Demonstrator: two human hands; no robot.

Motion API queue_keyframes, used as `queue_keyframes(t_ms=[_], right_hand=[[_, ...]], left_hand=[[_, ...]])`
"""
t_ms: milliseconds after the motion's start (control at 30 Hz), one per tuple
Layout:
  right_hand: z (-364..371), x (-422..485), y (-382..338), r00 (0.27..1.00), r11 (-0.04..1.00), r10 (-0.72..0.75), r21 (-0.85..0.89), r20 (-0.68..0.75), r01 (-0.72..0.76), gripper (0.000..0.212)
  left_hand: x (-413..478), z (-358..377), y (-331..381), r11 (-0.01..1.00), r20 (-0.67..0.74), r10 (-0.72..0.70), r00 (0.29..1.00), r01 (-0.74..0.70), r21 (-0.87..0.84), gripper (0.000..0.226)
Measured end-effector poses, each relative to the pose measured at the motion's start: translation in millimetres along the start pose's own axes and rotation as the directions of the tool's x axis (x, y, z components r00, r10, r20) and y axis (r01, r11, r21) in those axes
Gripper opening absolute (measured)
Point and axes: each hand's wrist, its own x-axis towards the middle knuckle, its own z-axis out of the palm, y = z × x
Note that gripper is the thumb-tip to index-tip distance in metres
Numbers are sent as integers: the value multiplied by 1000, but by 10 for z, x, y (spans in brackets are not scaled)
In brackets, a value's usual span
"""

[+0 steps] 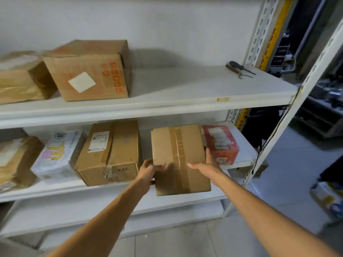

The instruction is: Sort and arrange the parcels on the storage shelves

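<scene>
Two bare forearms reached up from the lower edge toward the middle shelf, where both hands held the taped box. Left hand gripped its near left corner, fingers curled over the top edge. Right hand clasped the right side, thumb laid across the top, the other fingers sunk in the gap beside the red parcel. That box sat at the shelf front, its near end jutting past the rim, between the labelled carton and the red parcel, close to both.

Sorting looked partway done. A row already stood on the middle shelf: a brown wrapped parcel, a white mailer bag, the labelled carton, then the red parcel. On the upper shelf two cartons stood at the left end and two hand tools lay at the right. Squaring the taped box into line seemed left to do.

Whether it was going in or coming out could not be told. The leftmost parcels on both shelves were cut off by the frame, the labels were too blurred to read, and the forearms hid part of the lowest shelf
</scene>
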Motion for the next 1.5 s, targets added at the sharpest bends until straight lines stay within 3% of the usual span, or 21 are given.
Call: queue_keyframes(t_ms=[200,267,333,400,500,600,800,900,1033,1200,1300,1400,1500], right_hand=[[30,-142,9,997,995,83,63,2,-83,107],[-13,-183,0,998,992,67,109,5,-67,113],[-65,-235,-22,999,979,46,198,-28,-40,112],[-108,-296,-10,997,963,36,269,-75,-14,100],[-161,-312,55,997,935,-7,352,-71,32,83],[-238,-265,131,999,933,-28,357,-43,42,79],[-409,-179,53,985,918,133,388,-114,-79,31],[-470,-154,70,976,864,165,498,-139,-75,23],[-520,-130,138,973,831,203,544,-109,-112,21],[-514,-185,99,985,927,168,347,-46,-142,12],[-533,-228,82,1000,961,12,276,-4,-10,40],[-538,-312,46,992,962,-119,254,42,105,21],[-495,-315,35,980,934,-165,338,109,119,33]], left_hand=[[-171,-155,41,998,28,54,998,-54,-19,33],[-187,-179,27,993,27,109,994,-108,-56,44],[-150,-256,-7,984,39,144,989,-139,-112,69],[-125,-310,-45,978,126,196,972,-186,-92,84],[-198,-277,-103,958,205,284,937,-283,-34,74],[-203,-235,-156,943,214,329,920,-330,-35,76],[-310,-84,-69,946,223,311,924,-323,22,88],[-365,110,-43,885,166,416,894,-440,153,90],[-429,283,23,831,262,452,853,-509,223,94],[-340,181,48,877,244,334,910,-395,274,115],[-261,11,38,943,161,277,947,-300,143,96],[-215,-112,11,995,84,98,992,-96,-26,66],[-197,-151,-42,975,139,1,990,30,-220,51]])
